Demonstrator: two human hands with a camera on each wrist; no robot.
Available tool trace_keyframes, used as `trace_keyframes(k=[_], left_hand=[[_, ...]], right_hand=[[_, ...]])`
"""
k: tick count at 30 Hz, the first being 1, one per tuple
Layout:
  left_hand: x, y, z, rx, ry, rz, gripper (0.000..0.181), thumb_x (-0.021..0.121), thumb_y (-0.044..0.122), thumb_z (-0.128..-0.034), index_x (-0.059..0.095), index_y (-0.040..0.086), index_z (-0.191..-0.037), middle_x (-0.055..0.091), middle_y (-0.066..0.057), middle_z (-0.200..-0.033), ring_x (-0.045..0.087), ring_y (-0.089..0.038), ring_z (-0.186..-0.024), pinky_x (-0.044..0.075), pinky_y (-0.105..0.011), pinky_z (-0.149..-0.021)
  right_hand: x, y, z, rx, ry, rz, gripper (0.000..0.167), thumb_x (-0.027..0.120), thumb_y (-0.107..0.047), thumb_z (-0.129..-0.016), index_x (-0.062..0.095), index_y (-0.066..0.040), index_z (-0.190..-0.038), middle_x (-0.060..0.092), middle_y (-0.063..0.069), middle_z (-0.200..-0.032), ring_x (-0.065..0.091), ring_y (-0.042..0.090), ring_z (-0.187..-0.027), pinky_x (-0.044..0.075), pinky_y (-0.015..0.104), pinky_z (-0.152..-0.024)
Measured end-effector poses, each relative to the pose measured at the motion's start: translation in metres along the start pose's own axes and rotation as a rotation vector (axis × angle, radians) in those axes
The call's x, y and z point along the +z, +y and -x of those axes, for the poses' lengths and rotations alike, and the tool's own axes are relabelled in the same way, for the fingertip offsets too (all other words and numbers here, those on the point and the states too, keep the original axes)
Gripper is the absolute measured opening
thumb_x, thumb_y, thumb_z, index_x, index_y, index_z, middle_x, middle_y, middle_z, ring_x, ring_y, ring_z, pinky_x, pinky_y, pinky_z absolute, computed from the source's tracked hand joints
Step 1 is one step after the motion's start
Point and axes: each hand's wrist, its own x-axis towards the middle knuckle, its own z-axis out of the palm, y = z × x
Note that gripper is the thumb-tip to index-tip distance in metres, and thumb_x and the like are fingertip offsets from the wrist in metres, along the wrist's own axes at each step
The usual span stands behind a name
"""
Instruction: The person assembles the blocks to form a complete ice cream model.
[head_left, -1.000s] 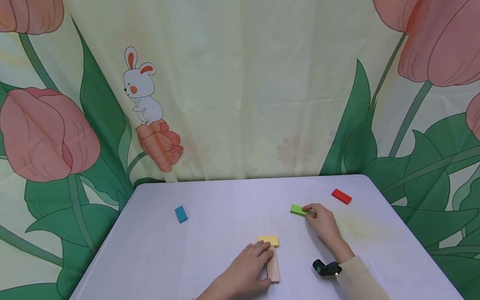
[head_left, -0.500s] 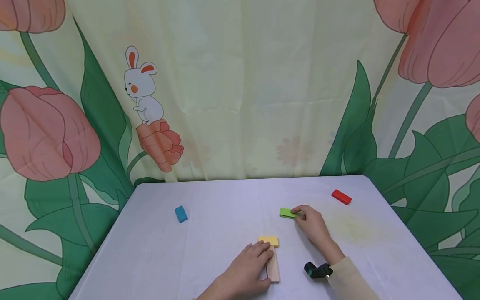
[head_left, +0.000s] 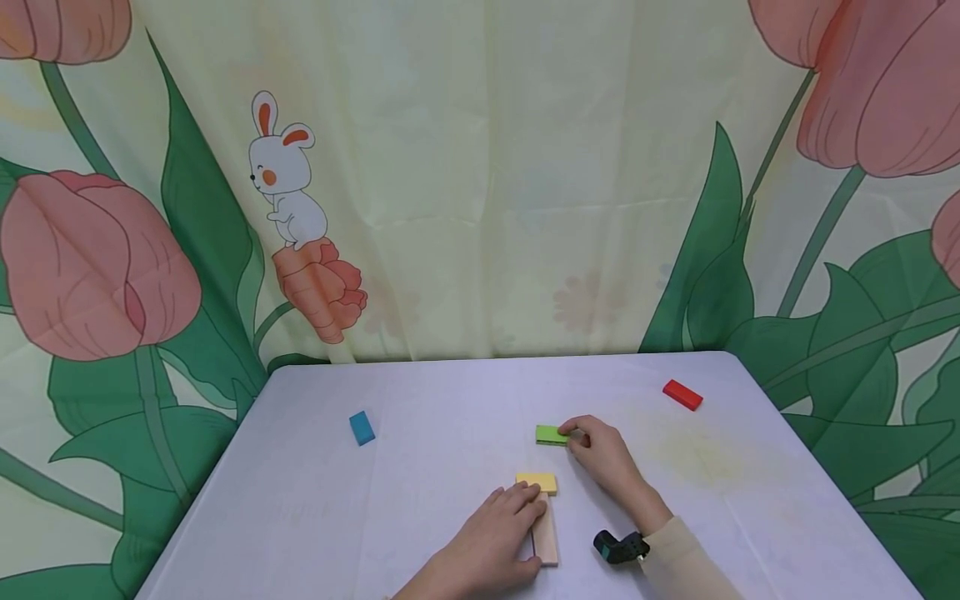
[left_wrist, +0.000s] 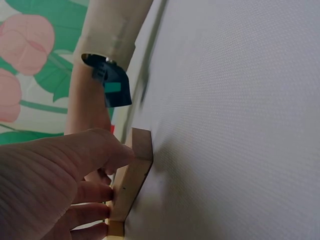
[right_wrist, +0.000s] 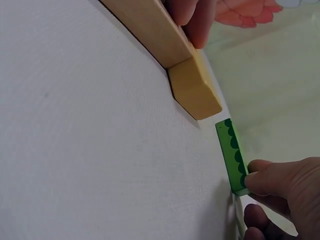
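My right hand (head_left: pixel 606 457) pinches the right end of a green block (head_left: pixel 550 435); dark green scallops show along the side of the green block (right_wrist: pixel 231 155) in the right wrist view. Nearer the front, a yellow block (head_left: pixel 537 482) lies crosswise against the far end of a pale wooden block (head_left: pixel 547 533). My left hand (head_left: pixel 491 542) lies along that wooden block, its thumb at the near end and its fingers over the far end and the edge of the yellow block. In the left wrist view the thumb touches the end of the wooden block (left_wrist: pixel 141 143).
A blue block (head_left: pixel 362 428) lies at the left of the white-covered table (head_left: pixel 435 400), and a red block (head_left: pixel 682 395) at the back right. A black device (head_left: pixel 620 547) is on the right wrist. A curtain (head_left: pixel 487 183) printed with tulips and a rabbit hangs behind the table.
My right hand has moved left and slightly nearer with the green block, which now is beyond the yellow block. The left hand and the other blocks have stayed in place.
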Motion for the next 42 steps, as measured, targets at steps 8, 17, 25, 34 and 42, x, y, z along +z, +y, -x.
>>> trace_keyframes(k=[8, 17, 25, 34, 42], left_hand=[[0.001, -0.001, 0.000, 0.004, 0.000, 0.007, 0.069, 0.077, 0.049, -0.0877, 0.055, 0.024, -0.148, 0.046, 0.005, -0.160, 0.040, -0.014, -0.150, 0.038, -0.048, -0.122], [0.000, -0.001, 0.002, 0.011, 0.013, 0.005, 0.068, 0.078, 0.048, -0.0871, 0.056, 0.023, -0.147, 0.047, 0.004, -0.159, 0.040, -0.014, -0.149, 0.038, -0.047, -0.122], [-0.001, -0.003, 0.003, 0.008, 0.017, 0.015, 0.068, 0.078, 0.048, -0.0872, 0.056, 0.024, -0.147, 0.046, 0.005, -0.159, 0.040, -0.013, -0.150, 0.038, -0.049, -0.122], [0.001, -0.004, -0.001, 0.004, 0.013, 0.026, 0.068, 0.079, 0.047, -0.0871, 0.056, 0.024, -0.147, 0.046, 0.005, -0.159, 0.039, -0.013, -0.150, 0.037, -0.049, -0.122], [-0.005, -0.006, -0.001, 0.028, 0.083, 0.110, 0.063, 0.075, 0.044, -0.0909, 0.058, 0.016, -0.145, 0.051, 0.003, -0.156, 0.043, -0.013, -0.149, 0.037, -0.046, -0.122]], right_hand=[[0.007, -0.007, 0.005, -0.037, -0.028, -0.026, 0.020, 0.070, -0.006, -0.094, 0.076, -0.019, -0.109, 0.069, -0.001, -0.109, 0.052, 0.014, -0.078, 0.044, 0.025, -0.064], [0.012, -0.012, 0.010, -0.095, -0.064, -0.035, 0.024, 0.072, -0.004, -0.093, 0.075, -0.024, -0.105, 0.070, -0.007, -0.106, 0.050, 0.011, -0.077, 0.043, 0.024, -0.065], [0.014, -0.011, 0.010, -0.154, -0.083, -0.026, 0.027, 0.074, -0.004, -0.092, 0.075, -0.029, -0.101, 0.071, -0.010, -0.115, 0.052, 0.009, -0.079, 0.046, 0.022, -0.068], [0.014, -0.011, 0.011, -0.169, -0.067, -0.009, 0.023, 0.073, -0.009, -0.094, 0.076, -0.028, -0.105, 0.070, -0.009, -0.119, 0.055, 0.007, -0.085, 0.049, 0.023, -0.072], [0.009, -0.014, 0.015, -0.088, -0.021, -0.058, 0.021, 0.065, -0.014, -0.099, 0.074, -0.019, -0.117, 0.070, 0.000, -0.117, 0.058, 0.012, -0.091, 0.052, 0.027, -0.076]])
